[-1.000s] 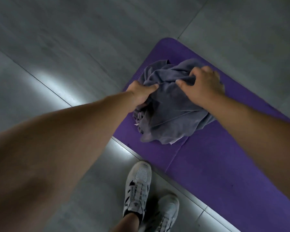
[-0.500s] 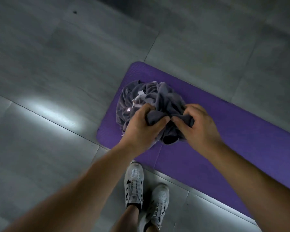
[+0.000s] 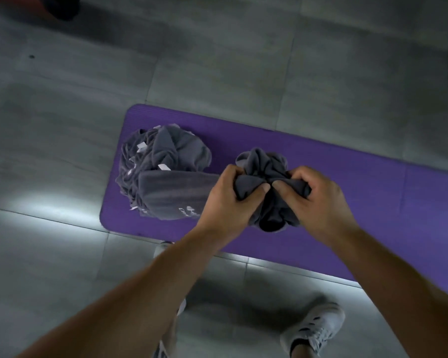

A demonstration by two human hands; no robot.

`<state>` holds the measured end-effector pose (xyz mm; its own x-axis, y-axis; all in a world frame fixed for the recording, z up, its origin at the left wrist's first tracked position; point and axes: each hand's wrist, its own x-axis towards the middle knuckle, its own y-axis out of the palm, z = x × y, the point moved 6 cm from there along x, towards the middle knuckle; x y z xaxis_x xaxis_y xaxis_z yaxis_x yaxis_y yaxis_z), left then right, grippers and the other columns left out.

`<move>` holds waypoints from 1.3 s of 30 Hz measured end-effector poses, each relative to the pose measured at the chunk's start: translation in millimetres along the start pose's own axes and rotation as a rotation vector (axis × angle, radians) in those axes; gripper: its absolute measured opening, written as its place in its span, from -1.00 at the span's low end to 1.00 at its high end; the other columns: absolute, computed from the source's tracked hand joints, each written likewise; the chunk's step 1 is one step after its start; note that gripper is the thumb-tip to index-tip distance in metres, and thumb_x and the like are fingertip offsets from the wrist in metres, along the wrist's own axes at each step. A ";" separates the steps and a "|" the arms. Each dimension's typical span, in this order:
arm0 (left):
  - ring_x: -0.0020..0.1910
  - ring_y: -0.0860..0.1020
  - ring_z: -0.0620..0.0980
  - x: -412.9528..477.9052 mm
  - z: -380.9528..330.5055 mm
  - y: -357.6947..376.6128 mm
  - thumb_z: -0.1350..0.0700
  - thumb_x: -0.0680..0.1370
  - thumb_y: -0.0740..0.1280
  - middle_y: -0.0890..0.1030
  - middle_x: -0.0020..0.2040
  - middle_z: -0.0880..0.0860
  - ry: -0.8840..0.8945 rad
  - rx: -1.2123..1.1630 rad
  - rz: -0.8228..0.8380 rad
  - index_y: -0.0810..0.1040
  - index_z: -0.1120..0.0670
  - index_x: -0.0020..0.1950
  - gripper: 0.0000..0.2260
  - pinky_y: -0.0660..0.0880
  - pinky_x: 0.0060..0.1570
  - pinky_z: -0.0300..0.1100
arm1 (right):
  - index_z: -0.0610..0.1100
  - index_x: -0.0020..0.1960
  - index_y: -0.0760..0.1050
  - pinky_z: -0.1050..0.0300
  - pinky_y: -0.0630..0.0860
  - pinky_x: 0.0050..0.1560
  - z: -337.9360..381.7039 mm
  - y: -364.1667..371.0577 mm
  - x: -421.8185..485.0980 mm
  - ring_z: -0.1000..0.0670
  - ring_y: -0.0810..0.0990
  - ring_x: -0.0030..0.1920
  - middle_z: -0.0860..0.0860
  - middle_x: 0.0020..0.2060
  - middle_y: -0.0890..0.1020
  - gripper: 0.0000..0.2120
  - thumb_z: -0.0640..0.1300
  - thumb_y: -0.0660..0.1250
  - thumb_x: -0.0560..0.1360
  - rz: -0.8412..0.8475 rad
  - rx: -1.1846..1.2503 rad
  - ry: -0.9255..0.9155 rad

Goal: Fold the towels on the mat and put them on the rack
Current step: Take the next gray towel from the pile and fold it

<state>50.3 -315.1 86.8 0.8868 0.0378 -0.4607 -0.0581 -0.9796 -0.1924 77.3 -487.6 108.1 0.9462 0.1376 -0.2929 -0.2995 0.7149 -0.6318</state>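
On mat [image 3: 347,177], towel [image 3: 171,189], white print [image 3: 189,212], perhaps CH

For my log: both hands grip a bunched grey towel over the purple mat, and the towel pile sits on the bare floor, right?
Not quite. The head view shows the towel pile lying on the purple mat, at its left end, not on the floor. The left hand and right hand do both grip the bunched grey towel over the mat.

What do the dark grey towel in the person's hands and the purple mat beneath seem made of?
The dark grey towel looks like soft, matte terry or microfibre cloth: it bunches into deep, limp folds. The purple mat looks like matte foam or rubber, given faint ribbing and rounded corners.
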 end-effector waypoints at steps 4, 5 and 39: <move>-0.32 0.53 -0.26 -2.9 -18.0 86.8 0.01 0.53 0.49 0.53 -0.27 -0.14 0.038 -0.015 -0.019 0.42 0.01 -0.07 -0.75 0.46 -0.36 -0.32 | -0.13 -0.21 0.42 0.26 0.31 -0.46 -60.5 -65.5 -15.0 0.11 0.37 -0.41 0.01 -0.38 0.47 -0.67 0.08 0.40 0.54 -0.049 0.050 0.019; -0.31 0.53 -0.23 -4.1 -19.5 112.4 0.00 0.53 0.49 0.54 -0.26 -0.13 0.041 -0.010 -0.029 0.42 0.02 -0.07 -0.75 0.50 -0.34 -0.25 | -0.13 -0.21 0.41 0.29 0.31 -0.46 -79.7 -82.2 -20.1 0.13 0.37 -0.41 0.03 -0.39 0.45 -0.67 0.08 0.40 0.54 -0.056 0.048 0.017; 0.17 0.52 -0.24 167.3 254.4 264.7 0.05 0.30 0.67 0.55 0.17 -0.07 0.277 0.200 0.018 0.46 -0.08 0.23 -0.41 0.46 0.16 -0.38 | 0.07 -0.04 0.61 0.06 0.50 -0.09 -407.8 85.2 95.2 0.06 0.58 -0.19 -0.18 -0.18 0.67 -0.88 0.10 0.43 0.52 0.327 0.333 0.010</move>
<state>66.6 -517.9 -261.6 0.9739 -0.0612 -0.2184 -0.1397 -0.9204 -0.3652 91.9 -693.3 -266.3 0.8071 0.3870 -0.4458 -0.5245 0.8167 -0.2406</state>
